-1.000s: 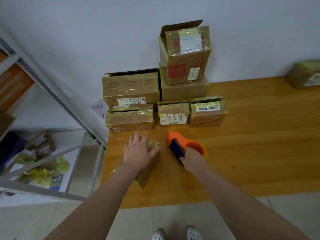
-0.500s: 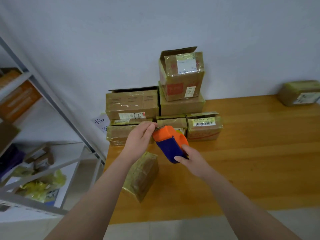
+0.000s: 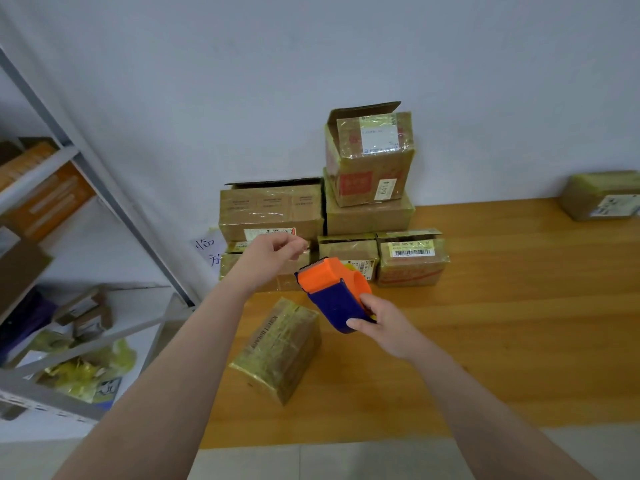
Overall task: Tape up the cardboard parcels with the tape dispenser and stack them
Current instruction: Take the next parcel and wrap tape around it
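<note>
My right hand (image 3: 381,327) grips the orange and blue tape dispenser (image 3: 330,289) and holds it in the air above the wooden table (image 3: 502,323). Just up and left of the dispenser's cutting edge, my left hand (image 3: 273,252) has its fingertips pinched together, apparently on the clear tape end, though the tape itself is hard to see. Below both hands a small parcel (image 3: 280,344) wrapped in yellowish tape lies on the table near its left edge. Neither hand touches it.
Several taped parcels (image 3: 369,202) are stacked against the white wall, with a row of small ones (image 3: 410,258) in front. Another parcel (image 3: 602,195) sits at the far right. A grey metal shelf (image 3: 104,188) with boxes stands left of the table.
My right hand lifted the dispenser off the table. My left hand left the small parcel, reached the dispenser's front, then drew away up and to the left with pinched fingers.
</note>
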